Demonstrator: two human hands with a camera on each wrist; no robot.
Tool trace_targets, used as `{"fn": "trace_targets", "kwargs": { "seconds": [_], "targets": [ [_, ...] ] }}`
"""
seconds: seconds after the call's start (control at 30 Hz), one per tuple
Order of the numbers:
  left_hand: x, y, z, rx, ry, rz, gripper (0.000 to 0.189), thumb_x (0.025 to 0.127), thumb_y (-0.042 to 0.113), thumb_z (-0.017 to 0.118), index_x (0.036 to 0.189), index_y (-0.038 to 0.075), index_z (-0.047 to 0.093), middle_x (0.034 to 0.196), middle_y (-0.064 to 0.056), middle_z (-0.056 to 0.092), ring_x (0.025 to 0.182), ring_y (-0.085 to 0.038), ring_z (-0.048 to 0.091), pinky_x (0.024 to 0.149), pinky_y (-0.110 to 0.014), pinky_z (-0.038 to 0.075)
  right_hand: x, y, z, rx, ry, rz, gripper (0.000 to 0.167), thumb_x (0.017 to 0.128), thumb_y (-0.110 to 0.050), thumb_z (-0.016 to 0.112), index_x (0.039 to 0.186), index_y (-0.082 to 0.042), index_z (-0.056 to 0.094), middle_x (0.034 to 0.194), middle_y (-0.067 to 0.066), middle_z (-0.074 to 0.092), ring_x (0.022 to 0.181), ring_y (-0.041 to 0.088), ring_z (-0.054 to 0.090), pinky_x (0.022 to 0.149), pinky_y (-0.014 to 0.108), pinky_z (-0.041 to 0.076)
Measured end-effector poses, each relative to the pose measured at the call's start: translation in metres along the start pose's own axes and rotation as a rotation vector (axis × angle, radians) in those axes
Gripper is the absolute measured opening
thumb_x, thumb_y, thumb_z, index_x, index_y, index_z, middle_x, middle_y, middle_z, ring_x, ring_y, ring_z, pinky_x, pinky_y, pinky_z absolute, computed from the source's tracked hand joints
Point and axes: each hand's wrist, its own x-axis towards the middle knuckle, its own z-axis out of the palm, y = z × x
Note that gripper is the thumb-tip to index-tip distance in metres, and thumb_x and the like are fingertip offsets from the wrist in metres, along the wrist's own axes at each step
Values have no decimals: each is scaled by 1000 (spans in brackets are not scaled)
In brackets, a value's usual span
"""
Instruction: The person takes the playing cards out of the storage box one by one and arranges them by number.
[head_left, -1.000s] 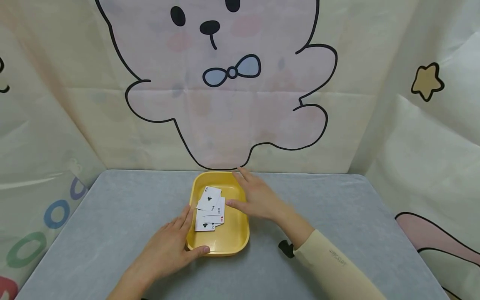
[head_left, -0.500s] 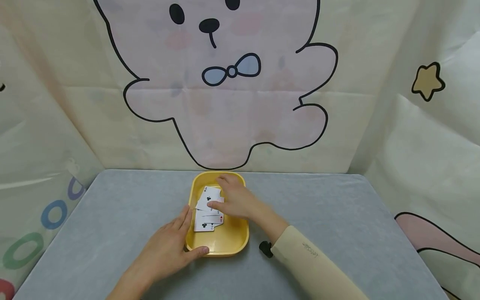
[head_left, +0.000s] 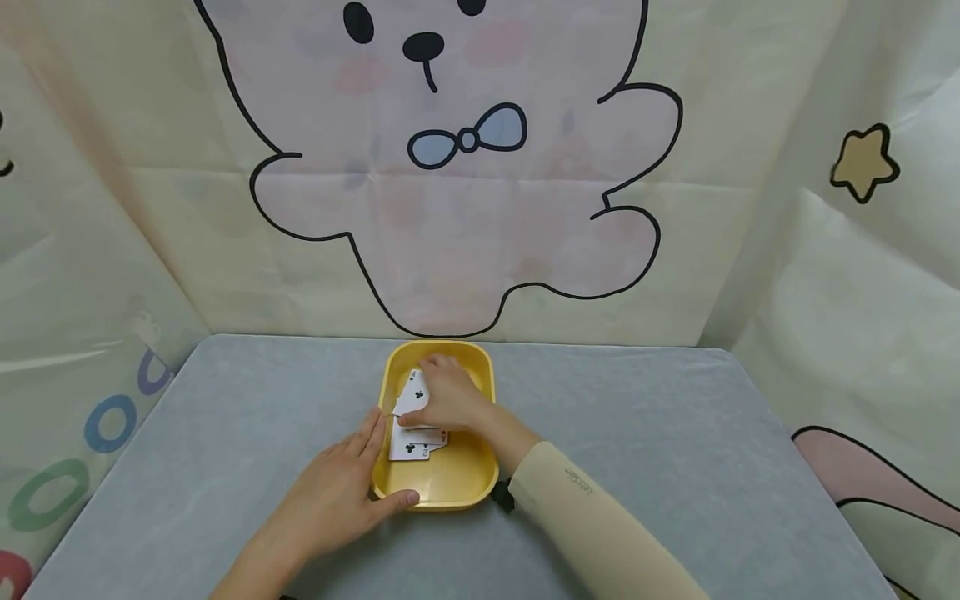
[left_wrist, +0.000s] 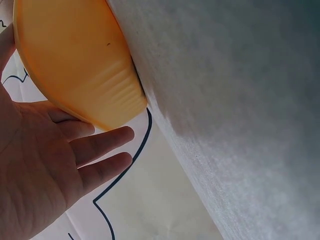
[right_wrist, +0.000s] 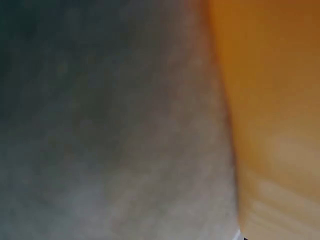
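A yellow tray [head_left: 450, 487] stands on the table with several overlapping white playing cards [head_left: 408, 451] in its left half. My left hand [head_left: 337, 487] rests at the tray's near left corner, fingers along the left rim and thumb over the front rim. In the left wrist view the left hand's fingers [left_wrist: 102, 145] are stretched out beside the tray's wall [left_wrist: 85, 60]. My right hand [head_left: 450, 397] reaches over the tray's right rim, down at the upper cards, thumb and fingers spread apart over them. Its palm side is hidden; the right wrist view shows only the tray's outer wall [right_wrist: 275, 125] and cloth.
A grey-blue cloth covers the table [head_left: 637, 467]. Behind it hangs a pale curtain [head_left: 465, 250] with a cartoon animal, close to the tray's far end. A black strap piece [head_left: 502, 496] sits under the right sleeve [head_left: 600, 525], beside the tray.
My right hand has moved left and down from the tray's right rim onto the cards, its fingers bending more. The left hand and the tray have stayed in place.
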Motion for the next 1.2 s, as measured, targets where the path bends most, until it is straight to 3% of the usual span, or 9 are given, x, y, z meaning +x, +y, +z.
{"fn": "trace_targets", "kwargs": {
  "seconds": [0.37, 0.67, 1.2],
  "targets": [
    [2, 1, 0, -8, -12, -21, 109, 91, 70, 68, 161, -6, 31, 169, -20, 27, 139, -43, 51, 109, -58, 46, 6, 6, 6, -67, -46, 43, 108, 76, -59, 89, 158, -5, 44, 152, 10, 48, 134, 26, 43, 116, 43, 35],
    [1, 1, 0, -15, -9, -21, 108, 91, 68, 69, 161, -5, 31, 170, -20, 26, 139, -43, 51, 109, -58, 46, 6, 4, 7, -77, -64, 71, 101, 79, -55, 88, 157, -8, 47, 153, 8, 49, 133, 24, 43, 117, 44, 33],
    [1, 1, 2, -4, -16, -27, 109, 91, 69, 68, 162, -5, 30, 170, -20, 26, 138, -43, 52, 109, -57, 46, 4, 4, 7, -54, -38, 30, 97, 82, -52, 86, 159, -11, 45, 150, 8, 51, 128, 24, 44, 115, 47, 35]
  ]
}}
